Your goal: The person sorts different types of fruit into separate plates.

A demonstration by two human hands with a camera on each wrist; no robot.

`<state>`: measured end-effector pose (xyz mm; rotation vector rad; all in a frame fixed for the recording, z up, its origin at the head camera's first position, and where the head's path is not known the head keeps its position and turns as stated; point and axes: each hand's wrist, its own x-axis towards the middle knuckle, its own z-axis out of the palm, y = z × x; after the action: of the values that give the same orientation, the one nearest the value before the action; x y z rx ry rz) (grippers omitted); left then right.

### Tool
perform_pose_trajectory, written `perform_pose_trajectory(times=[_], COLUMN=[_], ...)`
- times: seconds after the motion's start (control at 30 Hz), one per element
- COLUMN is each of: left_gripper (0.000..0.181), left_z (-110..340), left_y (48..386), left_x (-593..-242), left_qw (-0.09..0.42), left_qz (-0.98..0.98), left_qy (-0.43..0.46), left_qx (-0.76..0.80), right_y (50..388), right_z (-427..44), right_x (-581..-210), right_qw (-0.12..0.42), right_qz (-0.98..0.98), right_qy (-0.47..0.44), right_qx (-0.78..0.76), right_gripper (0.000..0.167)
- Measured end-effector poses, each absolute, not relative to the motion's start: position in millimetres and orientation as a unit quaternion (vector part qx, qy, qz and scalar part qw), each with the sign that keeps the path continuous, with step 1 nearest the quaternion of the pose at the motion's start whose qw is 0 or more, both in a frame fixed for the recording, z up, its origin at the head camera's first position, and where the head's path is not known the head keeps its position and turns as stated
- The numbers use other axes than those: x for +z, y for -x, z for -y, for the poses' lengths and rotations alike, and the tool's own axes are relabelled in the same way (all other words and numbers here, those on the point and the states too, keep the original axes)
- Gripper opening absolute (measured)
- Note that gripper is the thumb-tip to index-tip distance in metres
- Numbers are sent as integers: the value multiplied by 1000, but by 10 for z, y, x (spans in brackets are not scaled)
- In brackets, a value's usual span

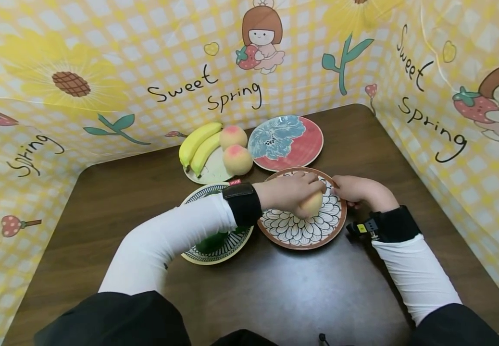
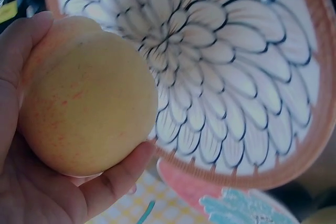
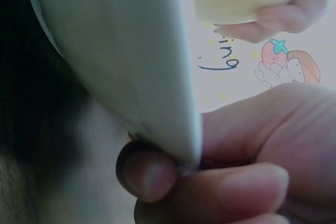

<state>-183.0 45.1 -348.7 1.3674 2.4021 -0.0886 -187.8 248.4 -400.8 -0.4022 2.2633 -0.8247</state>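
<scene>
My left hand [image 1: 287, 192] grips a peach [image 1: 312, 205] above a plate [image 1: 297, 234] with a brown rim and a black-and-white petal pattern. In the left wrist view the thumb and fingers curl round this yellow peach [image 2: 92, 98], which has reddish specks. On the far side of the grip, part of the fruit is hidden. My right hand [image 1: 359, 190] pinches the right edge of the petal plate. Close up in the right wrist view, the plate's pale underside [image 3: 121, 51] stands between thumb and fingers [image 3: 247, 184].
Beneath the left forearm sits a patterned plate [image 1: 221, 262] bearing dark green items [image 1: 211, 244], mostly hidden. Farther back, a pale plate [image 1: 215, 166] holds bananas [image 1: 197, 142] and two peaches [image 1: 237, 160]. A red-and-blue plate [image 1: 307, 146] lies beside it. Printed cloth surrounds the wooden table [image 1: 124, 182].
</scene>
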Motion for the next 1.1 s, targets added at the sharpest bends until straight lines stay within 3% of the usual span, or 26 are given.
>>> perform_pose_trajectory(times=[0.53, 0.8, 1.1], left_gripper=[77, 80, 91], left_z=[-476, -508, -414], left_y=[1877, 1901, 1990], left_x=[-3719, -3785, -3442], left_qw=[220, 203, 191], left_qz=[-867, -864, -873], left_qy=[-448, -462, -445], left_qx=[-16, -5, 61], right_y=[1875, 1862, 1885], right_z=[-2436, -2459, -2500], right_x=[-4022, -4012, -4027], right_qw=[348, 342, 346], right_qz=[-875, -874, -876], right_qy=[146, 150, 141], right_qx=[-304, -310, -306], right_gripper=[26, 21, 20])
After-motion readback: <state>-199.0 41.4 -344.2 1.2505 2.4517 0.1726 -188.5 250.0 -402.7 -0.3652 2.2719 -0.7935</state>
